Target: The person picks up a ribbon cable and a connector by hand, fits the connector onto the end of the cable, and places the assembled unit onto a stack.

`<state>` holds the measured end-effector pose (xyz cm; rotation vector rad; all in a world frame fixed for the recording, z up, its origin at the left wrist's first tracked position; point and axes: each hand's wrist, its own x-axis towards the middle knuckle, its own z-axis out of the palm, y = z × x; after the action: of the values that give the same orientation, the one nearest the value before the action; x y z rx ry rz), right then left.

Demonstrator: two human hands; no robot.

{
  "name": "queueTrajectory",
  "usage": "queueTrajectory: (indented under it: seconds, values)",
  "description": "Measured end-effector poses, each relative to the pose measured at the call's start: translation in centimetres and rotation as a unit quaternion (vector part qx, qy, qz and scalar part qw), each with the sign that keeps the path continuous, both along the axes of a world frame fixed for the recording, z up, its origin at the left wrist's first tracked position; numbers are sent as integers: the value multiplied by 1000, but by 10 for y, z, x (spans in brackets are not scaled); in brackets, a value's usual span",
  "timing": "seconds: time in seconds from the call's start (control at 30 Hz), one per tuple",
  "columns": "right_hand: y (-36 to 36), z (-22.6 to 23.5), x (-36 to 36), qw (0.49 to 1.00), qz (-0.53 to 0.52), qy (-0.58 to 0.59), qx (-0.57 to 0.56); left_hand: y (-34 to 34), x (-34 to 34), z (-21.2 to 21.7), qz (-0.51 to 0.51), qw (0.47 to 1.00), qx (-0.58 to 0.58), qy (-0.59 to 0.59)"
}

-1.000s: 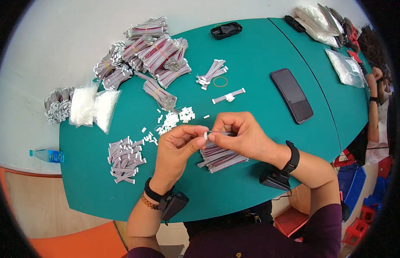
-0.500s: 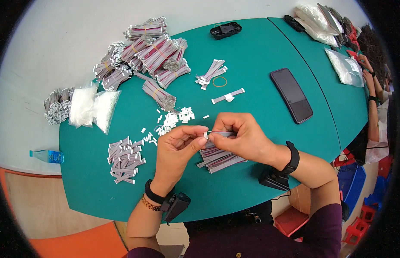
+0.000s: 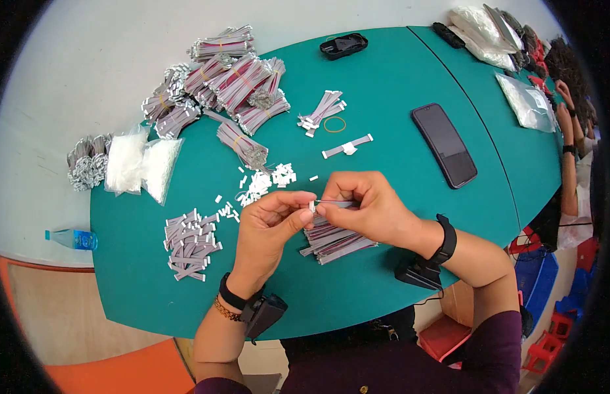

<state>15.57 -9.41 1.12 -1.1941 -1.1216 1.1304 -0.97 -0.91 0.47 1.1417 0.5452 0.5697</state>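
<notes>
A: Start with the strip (image 3: 336, 204). We see a thin grey flat piece held level above the table (image 3: 397, 79), long axis running left to right across the view, just over the stack (image 3: 334, 240) of the same strips.

B: And the cap (image 3: 311, 206)? We mark a tiny white piece right at the strip's left end, touching it or nearly so (too small to say whether it is seated).

A: Hands next. Right hand (image 3: 367, 210) is closed around the strip, thumb and fingers clamped along most of its length, only the left tip poking out. Left hand (image 3: 272, 226) pinches the cap between thumb and forefinger, other fingers curled under.

B: So the key relation: the cap lies directly off the strip's left end, in line with its long axis, and the left hand is the nearer one to that end. The fingertips of both hands almost meet there.

A: Agreed. Outward now: loose white caps (image 3: 262, 184) scattered just beyond the left hand, a pile of short strips (image 3: 187, 243) to its left, banded bundles (image 3: 232, 79) farther up.

B: Phone (image 3: 444, 144) lies well apart to the right, rubber band (image 3: 334, 124) beyond the hands. Another person's arm (image 3: 570, 171) shows at the far right edge, not ours.
</notes>
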Motion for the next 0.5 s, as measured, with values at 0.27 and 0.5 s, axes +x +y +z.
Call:
queueTrajectory:
  seconds: [0.27, 0.5]
  values:
    - [2, -3, 1, 1000, 17, 19, 0, 3, -2, 0, -24, 999, -36, -17]
    - [1, -1, 2, 1000, 14, -1, -6, 1, -1, -3, -7, 1000, 5, -16]
